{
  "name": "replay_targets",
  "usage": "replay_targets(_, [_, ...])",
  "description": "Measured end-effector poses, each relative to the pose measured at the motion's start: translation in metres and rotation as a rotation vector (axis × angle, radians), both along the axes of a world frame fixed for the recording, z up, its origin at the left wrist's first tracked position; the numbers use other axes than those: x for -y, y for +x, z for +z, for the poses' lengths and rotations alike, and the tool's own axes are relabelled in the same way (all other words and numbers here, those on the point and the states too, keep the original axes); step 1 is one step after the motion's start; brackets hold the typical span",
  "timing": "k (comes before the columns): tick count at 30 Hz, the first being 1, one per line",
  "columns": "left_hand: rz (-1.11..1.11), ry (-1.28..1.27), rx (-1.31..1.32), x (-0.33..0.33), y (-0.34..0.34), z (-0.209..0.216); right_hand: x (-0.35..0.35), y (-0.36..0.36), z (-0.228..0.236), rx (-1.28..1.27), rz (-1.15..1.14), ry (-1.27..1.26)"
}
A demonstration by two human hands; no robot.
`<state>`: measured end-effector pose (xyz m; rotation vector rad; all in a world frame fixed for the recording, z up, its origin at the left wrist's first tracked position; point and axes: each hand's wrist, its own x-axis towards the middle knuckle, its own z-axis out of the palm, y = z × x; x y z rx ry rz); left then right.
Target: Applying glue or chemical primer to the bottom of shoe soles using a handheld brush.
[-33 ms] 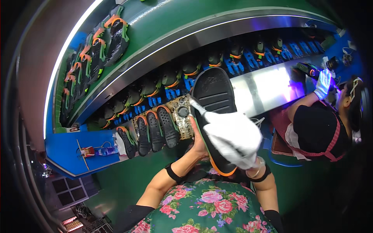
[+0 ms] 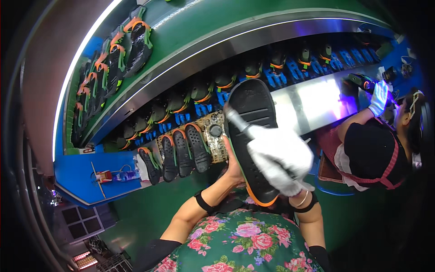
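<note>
My bare left hand [image 2: 233,167] grips the left edge of a large black shoe sole [image 2: 253,106], held tilted in front of my apron. Raised lines cross its upper part, small dots show lower down, and orange edging runs round its near end. Over the sole's right side is my right hand [image 2: 283,158] in a white glove, smeared by motion. From its curled fingers a slim grey stick-like tool with a darker tip [image 2: 235,119] reaches to the sole's left edge; its kind is too blurred to make out.
Several black perforated clogs [image 2: 182,152] with orange and green trim lie left of the sole. Behind runs a line of shoes on blue holders [image 2: 276,79]. More shoes [image 2: 136,47] sit on the green upper belt. At right a co-worker's gloved hand [image 2: 378,97] is under violet light.
My gloved right hand has shifted slightly to the right over the sole, and the tool's tip has swung a little. The left hand keeps its grip on the sole.
</note>
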<state>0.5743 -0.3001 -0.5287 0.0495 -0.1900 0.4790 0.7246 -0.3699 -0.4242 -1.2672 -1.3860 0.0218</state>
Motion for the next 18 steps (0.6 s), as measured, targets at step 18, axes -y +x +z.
replay_targets(18, [0.091,0.193,-0.488,-0.01,-0.005,-0.002,-0.008,-0.009,-0.003,-0.006,0.081,0.048])
